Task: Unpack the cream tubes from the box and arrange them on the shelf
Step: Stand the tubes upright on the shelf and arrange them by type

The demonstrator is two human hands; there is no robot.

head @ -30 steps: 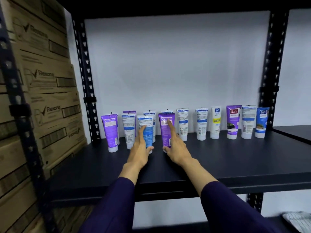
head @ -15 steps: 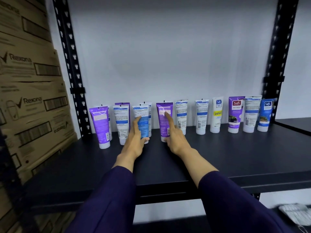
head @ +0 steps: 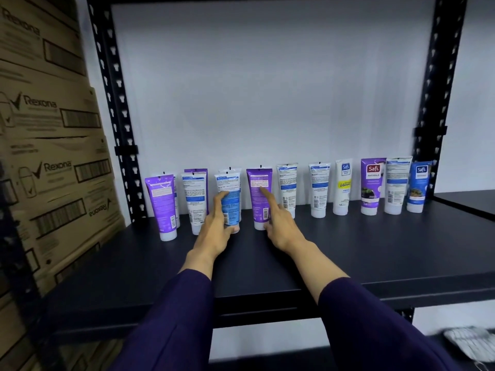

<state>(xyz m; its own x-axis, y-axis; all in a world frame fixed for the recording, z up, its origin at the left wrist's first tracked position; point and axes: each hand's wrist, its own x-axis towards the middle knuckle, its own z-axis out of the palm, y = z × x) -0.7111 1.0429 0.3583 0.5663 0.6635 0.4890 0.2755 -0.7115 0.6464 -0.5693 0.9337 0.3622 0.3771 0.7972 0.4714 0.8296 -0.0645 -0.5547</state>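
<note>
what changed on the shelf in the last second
Little moved. The left hand stays on the blue and white tube, thumb at its base. The right hand keeps its forefinger on the purple tube. The row on the shelf looks unchanged; only the camera shifted.

stockroom | slotted metal shelf (head: 267,263) | stacked Rexona cartons (head: 48,162) | tubes (head: 286,188) in row
</note>
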